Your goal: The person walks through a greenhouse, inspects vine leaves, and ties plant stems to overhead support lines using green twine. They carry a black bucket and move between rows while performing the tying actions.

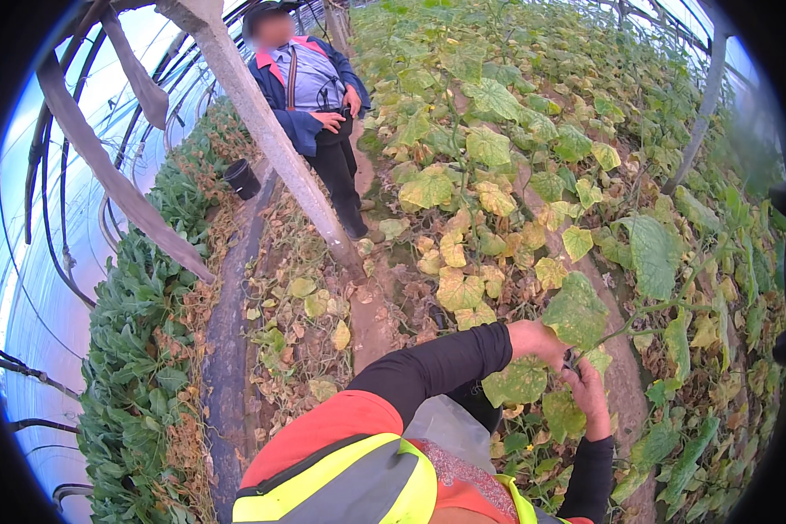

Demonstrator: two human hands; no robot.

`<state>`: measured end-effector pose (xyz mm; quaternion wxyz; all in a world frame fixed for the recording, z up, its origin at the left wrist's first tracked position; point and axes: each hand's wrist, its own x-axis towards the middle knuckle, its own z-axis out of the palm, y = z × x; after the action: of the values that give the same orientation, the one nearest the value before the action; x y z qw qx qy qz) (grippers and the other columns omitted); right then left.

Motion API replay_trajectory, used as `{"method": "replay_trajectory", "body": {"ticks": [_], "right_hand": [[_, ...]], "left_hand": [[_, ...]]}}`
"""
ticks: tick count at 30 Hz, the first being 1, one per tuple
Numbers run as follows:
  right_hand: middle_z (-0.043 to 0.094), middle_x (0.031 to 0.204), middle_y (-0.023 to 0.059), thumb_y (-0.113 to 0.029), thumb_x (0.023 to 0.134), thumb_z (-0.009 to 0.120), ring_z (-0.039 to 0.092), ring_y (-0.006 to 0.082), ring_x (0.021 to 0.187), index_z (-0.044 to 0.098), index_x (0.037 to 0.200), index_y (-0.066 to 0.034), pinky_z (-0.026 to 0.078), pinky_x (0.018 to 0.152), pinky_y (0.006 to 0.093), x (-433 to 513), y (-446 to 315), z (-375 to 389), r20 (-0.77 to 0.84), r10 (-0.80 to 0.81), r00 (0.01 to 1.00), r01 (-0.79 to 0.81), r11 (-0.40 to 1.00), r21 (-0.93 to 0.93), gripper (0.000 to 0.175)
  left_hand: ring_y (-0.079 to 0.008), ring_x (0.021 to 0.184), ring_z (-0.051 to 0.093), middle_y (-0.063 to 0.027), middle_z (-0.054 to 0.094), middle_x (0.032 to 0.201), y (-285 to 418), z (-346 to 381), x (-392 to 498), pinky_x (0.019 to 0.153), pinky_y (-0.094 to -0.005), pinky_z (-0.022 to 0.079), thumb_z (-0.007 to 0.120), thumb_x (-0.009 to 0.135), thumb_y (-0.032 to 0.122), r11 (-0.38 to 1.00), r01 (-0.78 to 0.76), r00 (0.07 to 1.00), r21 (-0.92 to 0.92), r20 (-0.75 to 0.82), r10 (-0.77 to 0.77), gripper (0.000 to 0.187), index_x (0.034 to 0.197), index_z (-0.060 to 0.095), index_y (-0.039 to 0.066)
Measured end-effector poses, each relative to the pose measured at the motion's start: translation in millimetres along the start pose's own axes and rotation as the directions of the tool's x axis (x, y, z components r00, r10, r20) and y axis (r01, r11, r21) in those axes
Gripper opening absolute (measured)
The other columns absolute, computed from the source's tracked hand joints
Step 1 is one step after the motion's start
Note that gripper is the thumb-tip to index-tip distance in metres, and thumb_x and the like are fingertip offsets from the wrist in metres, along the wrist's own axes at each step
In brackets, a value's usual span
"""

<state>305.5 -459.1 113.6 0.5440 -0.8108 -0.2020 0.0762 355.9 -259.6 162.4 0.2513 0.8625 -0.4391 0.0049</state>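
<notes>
My left hand [536,342] reaches in from the left, bent at the wrist. A broad mottled cucumber leaf [578,311] covers its fingers, so its hold is hidden. Close against it, my right hand [588,392] comes up from below, with the thumb and fingers closed around a small dark metal tool [569,358], whose exact kind is unclear. A green cucumber vine stem [642,311] slants down from the right to where both hands meet. More yellow-spotted leaves [516,381] hang just under the hands.
A dark bucket-like container [475,403] and clear plastic sheet [449,426] sit against my body. A leaning concrete post [281,131] stands ahead, with a person [314,92] behind it. A black bucket [242,179] lies tilted near leafy plants [144,367]. Dirt paths [606,419] run between rows.
</notes>
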Motion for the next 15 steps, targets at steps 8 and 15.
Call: {"method": "replay_trajectory", "body": {"ticks": [8,15], "right_hand": [[0.058,0.086,0.0001,0.004,0.079,0.059,0.052,0.0079,0.075,0.053,0.115,-0.0018,0.046,0.068,0.0246,-0.6,-10.3,1.8,-0.007,0.014,1.000,-0.014,0.999,0.029,0.037],[0.061,0.084,0.0041,0.005,0.080,0.056,0.058,0.0128,0.063,0.048,0.125,-0.0050,0.048,0.058,0.0271,3.2,9.0,8.6,-0.118,-0.032,0.993,0.022,0.997,-0.080,0.047]], "left_hand": [[-0.0348,0.083,0.062,-0.0151,0.065,0.082,-10.1,17.5,5.7,0.073,-0.0418,0.049,0.068,0.064,0.026,0.994,0.109,0.994,-0.007,0.005,-0.109,0.029,0.085,0.065,0.006],[-0.0337,0.088,0.061,-0.0149,0.065,0.085,-3.8,1.7,-0.4,0.077,-0.0404,0.048,0.068,0.067,0.025,0.994,0.107,0.985,0.013,-0.140,-0.104,0.027,0.087,0.065,0.008]]}}
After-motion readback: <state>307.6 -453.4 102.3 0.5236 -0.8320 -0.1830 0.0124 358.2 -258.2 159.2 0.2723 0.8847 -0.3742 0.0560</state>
